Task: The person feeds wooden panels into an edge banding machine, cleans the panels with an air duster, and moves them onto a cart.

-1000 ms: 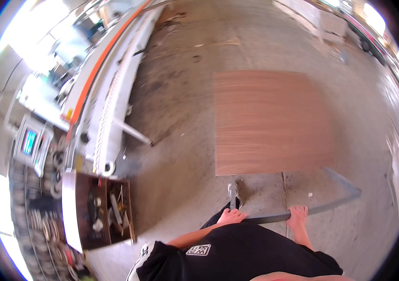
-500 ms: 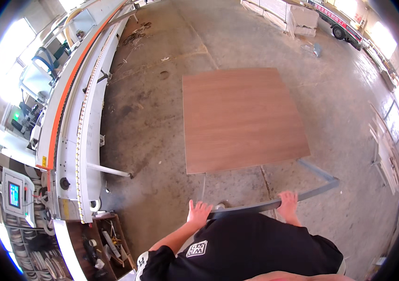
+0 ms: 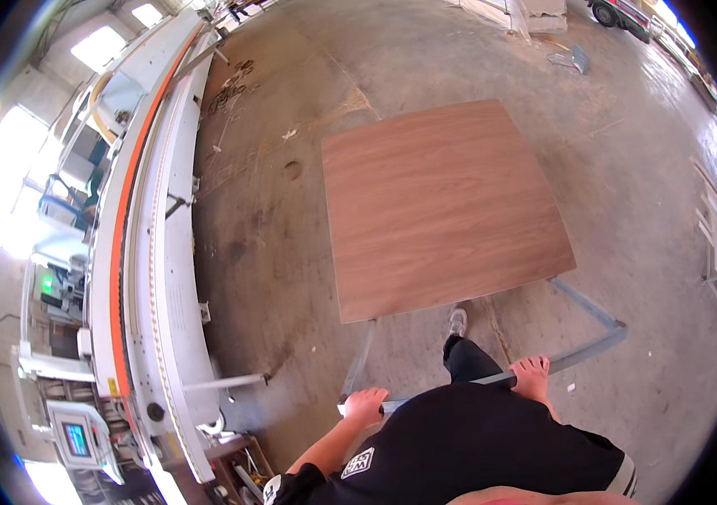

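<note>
Ahead of me lies a large brown wood-grain board (image 3: 451, 202), flat on top of a cart whose wheels and deck are hidden under it. From beneath the board's near edge a grey metal push handle (image 3: 590, 347) reaches back to my waist. My left hand (image 3: 364, 406) is wrapped round the left part of its crossbar. Further right along the same bar, my right hand (image 3: 531, 376) is closed over it. Between the hands my black shirt hides part of the bar. One shoe (image 3: 457, 321) shows on the floor just behind the board.
A long white machine with an orange stripe (image 3: 125, 244) runs along the left, its support arm (image 3: 228, 382) sticking out towards me. A control screen (image 3: 78, 439) stands at its near end. Wrapped stacks (image 3: 527, 15) and a vehicle (image 3: 615, 17) are at the far right. Panels (image 3: 716, 244) lean at right.
My foot has come into view behind the board. The machine and the far stacks have shifted in view. Both hands remain on the handle, the right one now more closed round it.
</note>
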Demonstrator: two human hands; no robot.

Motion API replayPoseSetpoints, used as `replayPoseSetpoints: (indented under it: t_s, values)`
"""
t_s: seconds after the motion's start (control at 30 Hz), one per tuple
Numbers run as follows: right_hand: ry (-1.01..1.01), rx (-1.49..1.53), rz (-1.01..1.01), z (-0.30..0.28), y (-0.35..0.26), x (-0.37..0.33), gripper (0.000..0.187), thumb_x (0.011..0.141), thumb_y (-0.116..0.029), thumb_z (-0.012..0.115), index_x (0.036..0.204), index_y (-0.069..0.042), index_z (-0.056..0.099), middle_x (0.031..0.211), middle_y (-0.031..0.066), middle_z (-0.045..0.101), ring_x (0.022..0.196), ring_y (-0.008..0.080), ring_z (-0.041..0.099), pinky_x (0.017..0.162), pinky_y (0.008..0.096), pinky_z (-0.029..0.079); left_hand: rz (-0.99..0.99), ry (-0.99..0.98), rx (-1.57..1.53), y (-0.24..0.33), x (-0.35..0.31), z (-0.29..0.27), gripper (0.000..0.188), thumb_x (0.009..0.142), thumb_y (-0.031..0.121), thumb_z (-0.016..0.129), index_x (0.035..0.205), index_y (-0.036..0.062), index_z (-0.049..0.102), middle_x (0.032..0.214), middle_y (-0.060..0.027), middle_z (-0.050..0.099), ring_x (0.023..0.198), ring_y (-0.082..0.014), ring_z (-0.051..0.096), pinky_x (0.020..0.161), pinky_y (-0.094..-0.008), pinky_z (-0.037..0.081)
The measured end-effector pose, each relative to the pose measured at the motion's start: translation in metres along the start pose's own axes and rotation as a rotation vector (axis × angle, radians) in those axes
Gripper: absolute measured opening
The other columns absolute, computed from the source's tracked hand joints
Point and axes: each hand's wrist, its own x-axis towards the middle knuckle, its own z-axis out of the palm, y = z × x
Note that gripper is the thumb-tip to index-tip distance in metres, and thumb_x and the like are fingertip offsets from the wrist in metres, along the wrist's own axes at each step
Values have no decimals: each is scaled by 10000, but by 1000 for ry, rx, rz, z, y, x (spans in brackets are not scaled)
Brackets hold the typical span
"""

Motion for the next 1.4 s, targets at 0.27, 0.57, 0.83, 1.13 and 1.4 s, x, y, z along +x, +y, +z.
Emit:
replayPoseSetpoints:
  t_s: [0.27,0.57,0.83,1.13,1.4]
  values:
    - [75,-13,-47,-20,48,258,280,632,-186,746,907,-201,694,921,18,669,1003,252,603,1028,489,345,-123,-18,17,-47,204,-158,392,740,227,697,1128,210,648,1109,-36,689,1047,-288,668,849,-445,534]
    - [-219,-215,75,-14,78,561,358,687,-226,778,1029,-209,671,1027,8,665,1134,225,571,1063,455,344,-145,182,27,-118,418,-310,426,705,285,751,1115,241,644,1080,-27,710,1017,-285,686,850,-433,537]
    - [-183,-210,120,-16,72,786,367,687,-199,783,1037,-204,669,1042,16,661,1131,230,570,1063,439,345,-91,260,46,-227,596,-428,429,710,308,750,1111,206,635,1047,-52,712,983,-302,692,823,-455,539]
    - [-131,-193,155,-8,75,1039,314,713,-176,764,1014,-207,683,1031,25,669,1104,239,589,1046,445,356,-18,273,17,-329,776,-567,367,737,279,741,1072,173,633,1063,-88,703,1049,-316,661,870,-462,497]
    - [-45,-75,-14,-6,72,1229,336,673,-145,752,989,-210,657,985,27,650,1040,267,597,979,444,373,-101,286,62,-416,913,-675,387,726,279,745,1083,194,623,1072,-40,691,1060,-272,655,891,-437,475]
